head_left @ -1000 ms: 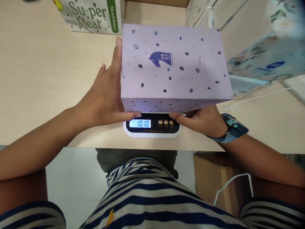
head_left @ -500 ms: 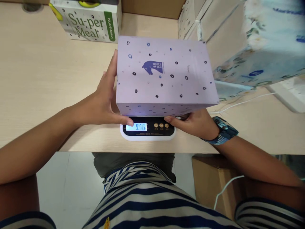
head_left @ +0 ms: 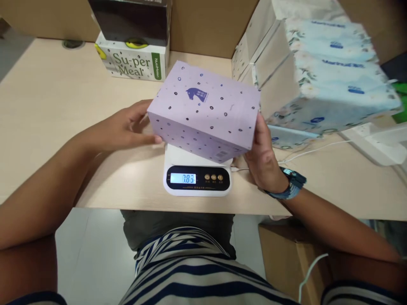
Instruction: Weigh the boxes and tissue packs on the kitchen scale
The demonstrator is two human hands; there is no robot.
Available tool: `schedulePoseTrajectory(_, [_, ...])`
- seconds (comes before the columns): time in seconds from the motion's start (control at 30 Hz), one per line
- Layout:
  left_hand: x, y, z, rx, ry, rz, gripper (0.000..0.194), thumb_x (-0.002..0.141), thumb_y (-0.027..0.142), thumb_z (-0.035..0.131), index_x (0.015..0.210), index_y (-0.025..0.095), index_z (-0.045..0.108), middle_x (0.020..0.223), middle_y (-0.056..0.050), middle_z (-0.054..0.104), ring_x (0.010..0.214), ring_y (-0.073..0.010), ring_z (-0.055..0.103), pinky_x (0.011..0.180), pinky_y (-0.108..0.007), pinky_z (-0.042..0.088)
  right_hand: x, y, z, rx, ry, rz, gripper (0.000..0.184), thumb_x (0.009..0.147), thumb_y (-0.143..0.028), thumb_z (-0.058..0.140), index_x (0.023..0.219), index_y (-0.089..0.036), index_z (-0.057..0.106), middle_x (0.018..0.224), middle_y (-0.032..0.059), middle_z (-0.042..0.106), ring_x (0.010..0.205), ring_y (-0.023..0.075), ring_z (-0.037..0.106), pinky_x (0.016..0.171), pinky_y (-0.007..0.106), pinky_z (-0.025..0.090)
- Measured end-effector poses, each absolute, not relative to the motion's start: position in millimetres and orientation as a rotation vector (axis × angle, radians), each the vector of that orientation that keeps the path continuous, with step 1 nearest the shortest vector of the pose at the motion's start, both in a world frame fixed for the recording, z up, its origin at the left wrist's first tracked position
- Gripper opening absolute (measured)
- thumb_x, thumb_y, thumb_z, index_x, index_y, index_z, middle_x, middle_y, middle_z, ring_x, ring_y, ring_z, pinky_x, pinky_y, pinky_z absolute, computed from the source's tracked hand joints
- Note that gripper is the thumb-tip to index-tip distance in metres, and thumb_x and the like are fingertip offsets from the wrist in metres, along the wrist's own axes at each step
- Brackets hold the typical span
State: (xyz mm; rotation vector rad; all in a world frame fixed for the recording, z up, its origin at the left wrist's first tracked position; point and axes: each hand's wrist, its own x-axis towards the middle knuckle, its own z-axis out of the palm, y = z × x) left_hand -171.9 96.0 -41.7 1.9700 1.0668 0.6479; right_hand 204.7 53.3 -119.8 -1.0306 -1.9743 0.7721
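A lilac box [head_left: 203, 108] with small ring marks and a blue horse-head print sits turned at an angle over a white kitchen scale [head_left: 197, 180]. Its near right side is tilted. The scale's lit display reads about 7.83. At the box's left end, my left hand [head_left: 122, 127] has its thumb along the lower front corner, with its fingers partly hidden behind the side. My right hand [head_left: 263, 156] grips the right end, fingers up along the side. Whether the box's underside touches the weighing plate is hidden.
Behind to the left, a dark box [head_left: 132, 21] stands on a white "Su-per Meal" box [head_left: 136, 59]. Stacked floral tissue packs [head_left: 327, 76] rise on the right, near a white power strip [head_left: 375, 142]. A white cable [head_left: 318, 148] runs to the scale. The table edge is close to my body.
The box has turned clockwise and shifted back, uncovering more of the scale. My right hand has moved from the scale's front up to the box's right end. The display reading has changed.
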Motion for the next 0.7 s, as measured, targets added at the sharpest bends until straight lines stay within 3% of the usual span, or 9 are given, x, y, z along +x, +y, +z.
schedulePoseTrajectory(0.07, [-180.9, 104.4, -45.5, 1.991, 0.981, 0.618, 0.061, 0.091, 0.066, 0.083, 0.135, 0.024, 0.077, 0.148, -0.008, 0.075, 0.152, -0.0334, 0.065, 0.137, -0.056, 0.047, 195.6, 64.3, -118.8, -0.977, -1.801, 0.974, 0.099, 0.095, -0.101, 0.018, 0.179, -0.054, -0.005, 0.194, -0.0104, -0.001, 0.182, 0.0267, 0.008, 0.141, 0.061, 0.041])
schedulePoseTrajectory(0.13, [-183.1, 109.3, -53.4, 1.97, 1.031, 0.707, 0.051, 0.094, 0.062, 0.08, 0.133, 0.029, 0.079, 0.149, -0.006, 0.076, 0.149, -0.0314, 0.068, 0.137, -0.055, 0.05, 184.9, 73.3, -112.1, -0.967, -1.664, 1.125, 0.104, 0.093, -0.103, 0.02, 0.18, -0.051, -0.004, 0.194, -0.0086, 0.005, 0.182, 0.0247, 0.014, 0.141, 0.058, 0.041])
schedulePoseTrajectory(0.2, [-179.0, 109.8, -62.2, 1.95, 1.167, 0.785, 0.045, 0.096, 0.062, 0.076, 0.128, 0.031, 0.08, 0.15, -0.006, 0.076, 0.148, -0.0326, 0.069, 0.136, -0.058, 0.05, 177.4, 75.8, -102.7, -0.938, -1.572, 1.236, 0.11, 0.091, -0.104, 0.024, 0.182, -0.045, 0.007, 0.193, -0.002, 0.019, 0.178, 0.0271, 0.028, 0.142, 0.058, 0.04])
schedulePoseTrajectory(0.27, [-171.3, 105.4, -69.3, 1.936, 1.384, 0.899, 0.047, 0.096, 0.063, 0.074, 0.126, 0.028, 0.078, 0.151, -0.01, 0.074, 0.146, -0.0354, 0.069, 0.135, -0.063, 0.05, 175.7, 69.9, -95.0, -0.913, -1.529, 1.272, 0.107, 0.093, -0.103, 0.029, 0.179, -0.04, 0.028, 0.187, 0.0034, 0.038, 0.172, 0.0306, 0.043, 0.142, 0.059, 0.04])
schedulePoseTrajectory(0.37, [-159.5, 91.5, -73.2, 1.888, 1.582, 1.124, 0.063, 0.093, 0.062, 0.079, 0.139, 0.021, 0.066, 0.145, -0.014, 0.072, 0.136, -0.0341, 0.071, 0.127, -0.062, 0.056, 181.8, 51.9, -92.4, -0.944, -1.625, 1.098, 0.09, 0.102, -0.093, 0.035, 0.165, -0.033, 0.057, 0.169, 0.0088, 0.061, 0.159, 0.0322, 0.059, 0.137, 0.057, 0.047])
schedulePoseTrajectory(0.43, [-153.7, 80.0, -71.2, 1.847, 1.435, 1.176, 0.067, 0.097, 0.065, 0.078, 0.145, 0.022, 0.06, 0.138, -0.012, 0.074, 0.13, -0.0298, 0.073, 0.123, -0.056, 0.06, 187.6, 42.1, -96.2, -0.936, -1.74, 0.887, 0.079, 0.105, -0.085, 0.044, 0.158, -0.029, 0.065, 0.158, 0.0117, 0.07, 0.147, 0.0315, 0.068, 0.128, 0.053, 0.056])
schedulePoseTrajectory(0.57, [-148.3, 61.6, -64.4, 1.772, 1.019, 0.949, 0.07, 0.107, 0.076, 0.058, 0.16, 0.031, 0.058, 0.162, -0.012, 0.066, 0.154, -0.0359, 0.063, 0.131, -0.058, 0.056, 193.5, 37.7, -108.5, -0.964, -1.812, 0.59, 0.082, 0.104, -0.081, 0.053, 0.165, -0.026, 0.057, 0.126, 0.0114, 0.081, 0.115, 0.027, 0.08, 0.106, 0.047, 0.068])
schedulePoseTrajectory(0.63, [-147.8, 57.8, -63.1, 1.808, 0.9, 0.853, 0.078, 0.106, 0.077, 0.058, 0.171, 0.036, 0.047, 0.178, -0.009, 0.051, 0.169, -0.04, 0.046, 0.14, -0.063, 0.044, 193.3, 39.4, -112.3, -0.985, -1.829, 0.546, 0.094, 0.101, -0.084, 0.054, 0.173, -0.024, 0.044, 0.114, 0.0102, 0.08, 0.106, 0.0271, 0.081, 0.1, 0.047, 0.069])
schedulePoseTrajectory(0.7, [-147.2, 57.3, -62.5, 1.869, 0.799, 0.827, 0.085, 0.103, 0.076, 0.065, 0.176, 0.042, 0.039, 0.185, -0.006, 0.041, 0.175, -0.0423, 0.034, 0.143, -0.066, 0.036, 192.5, 41.2, -112.2, -0.966, -1.868, 0.49, 0.095, 0.101, -0.082, 0.058, 0.174, -0.024, 0.042, 0.115, 0.0108, 0.079, 0.105, 0.0278, 0.08, 0.098, 0.048, 0.069])
